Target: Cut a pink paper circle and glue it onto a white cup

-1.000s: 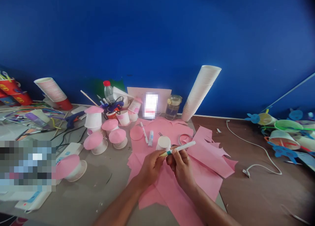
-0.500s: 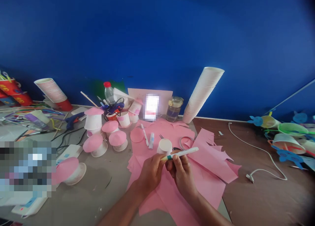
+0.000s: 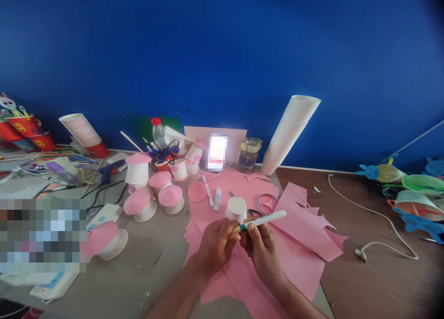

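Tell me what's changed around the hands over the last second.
The left hand and right hand have drawn slightly toward the person, carrying the white marker along; both still hold it, and nothing was taken up or let go. The whole view also drifted slightly rightward. The white paper cup and pink paper stayed put.

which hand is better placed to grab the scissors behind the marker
Right, probably: the right hand sits just below the scissors' loop handles, while the left hand is farther off, with the paper cup in between. Both hands are on the marker.
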The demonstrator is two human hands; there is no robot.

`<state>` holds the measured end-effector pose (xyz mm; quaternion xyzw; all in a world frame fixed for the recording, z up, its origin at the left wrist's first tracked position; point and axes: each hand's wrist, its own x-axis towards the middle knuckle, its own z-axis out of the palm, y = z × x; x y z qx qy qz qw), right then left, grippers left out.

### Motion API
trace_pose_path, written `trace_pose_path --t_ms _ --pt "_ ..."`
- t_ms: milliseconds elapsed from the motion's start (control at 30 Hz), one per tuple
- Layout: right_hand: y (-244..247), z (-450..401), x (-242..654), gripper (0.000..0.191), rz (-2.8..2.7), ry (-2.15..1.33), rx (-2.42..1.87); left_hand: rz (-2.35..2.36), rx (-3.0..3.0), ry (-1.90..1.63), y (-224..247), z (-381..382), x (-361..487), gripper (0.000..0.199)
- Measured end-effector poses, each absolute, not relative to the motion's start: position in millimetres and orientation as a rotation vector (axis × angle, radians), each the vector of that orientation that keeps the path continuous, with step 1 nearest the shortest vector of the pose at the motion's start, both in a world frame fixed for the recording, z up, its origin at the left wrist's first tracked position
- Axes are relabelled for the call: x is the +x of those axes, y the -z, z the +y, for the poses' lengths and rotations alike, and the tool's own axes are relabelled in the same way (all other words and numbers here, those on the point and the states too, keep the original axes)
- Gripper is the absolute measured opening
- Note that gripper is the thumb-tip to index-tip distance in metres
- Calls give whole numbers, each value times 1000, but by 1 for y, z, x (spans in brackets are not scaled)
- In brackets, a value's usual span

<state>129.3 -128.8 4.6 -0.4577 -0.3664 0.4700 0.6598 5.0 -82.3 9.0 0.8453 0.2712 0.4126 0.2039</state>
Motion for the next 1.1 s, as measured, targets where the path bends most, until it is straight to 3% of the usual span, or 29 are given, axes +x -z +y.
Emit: trace_pose_path --t_ms 100,267,400,533,700,833,1100 --pt "-7 -129 132 29 -866 -1018 -1086 865 2323 -1195 -8 -74 -1 42" --pt "-5 -126 135 34 -1138 -1063 -1258 1305 2242 -1154 1 -52 -7 25" --pt "-4 -125 131 35 -1457 -1076 -1462 1363 2352 -1078 14 -40 -12 33" --pt "-5 -127 128 35 -1742 -886 -1644 1406 2485 -863 23 -36 -17 45" --pt "3 -125 132 30 -1896 -490 -1815 1586 2532 -634 21 -37 -16 44" --pt "7 -122 134 28 -1910 -452 -1768 1684 2563 -549 19 -39 -12 46" --pt "4 -122 135 28 -1812 -400 -1652 1834 2462 -547 14 -39 -12 17"
